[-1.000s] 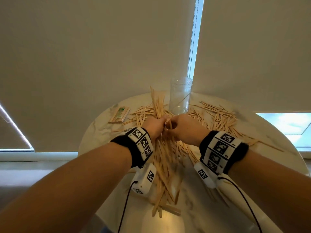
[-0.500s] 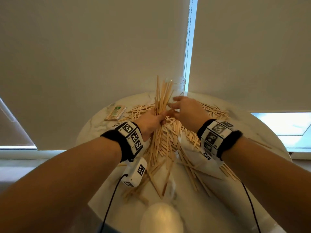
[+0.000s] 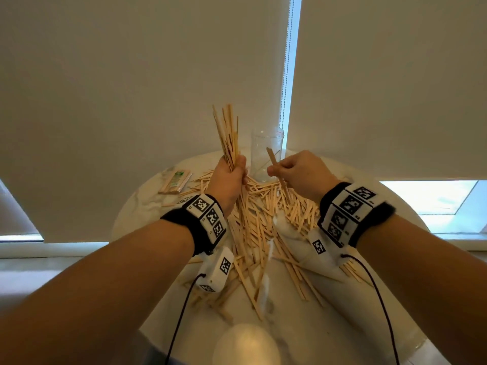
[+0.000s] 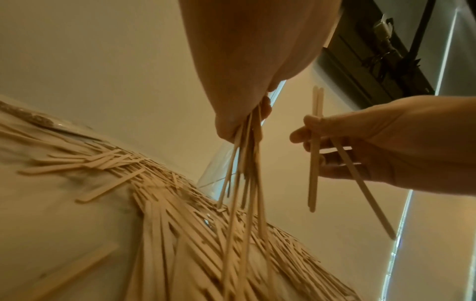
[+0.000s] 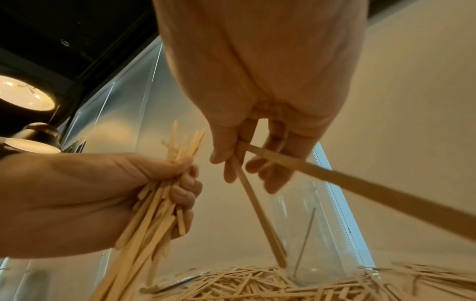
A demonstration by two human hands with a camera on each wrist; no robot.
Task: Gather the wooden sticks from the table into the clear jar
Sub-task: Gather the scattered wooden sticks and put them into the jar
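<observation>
My left hand [image 3: 232, 172] grips a thick bundle of wooden sticks [image 3: 228, 135] upright, lifted above the table, just left of the clear jar [image 3: 266, 154]. The same bundle [image 5: 154, 205] shows in the right wrist view, my left hand's [image 5: 177, 189] fingers curled round it. My right hand [image 3: 287, 169] pinches two sticks [image 4: 314, 154] in front of the jar. The jar [image 5: 316, 234] stands upright at the table's far side with one thin stick leaning inside. Many loose sticks [image 3: 263, 214] lie spread over the round white table [image 3: 395, 299].
A wrapped pack of sticks [image 3: 175, 181] lies at the table's far left. Roller blinds [image 3: 131, 88] hang right behind the table. A pale rounded object [image 3: 246, 343] sits at the near edge. Cables run from both wrist cameras.
My left hand has lifted the bundle off the table and swung it upright to the left. The right hand has drawn away to the right with two sticks, uncovering the jar.
</observation>
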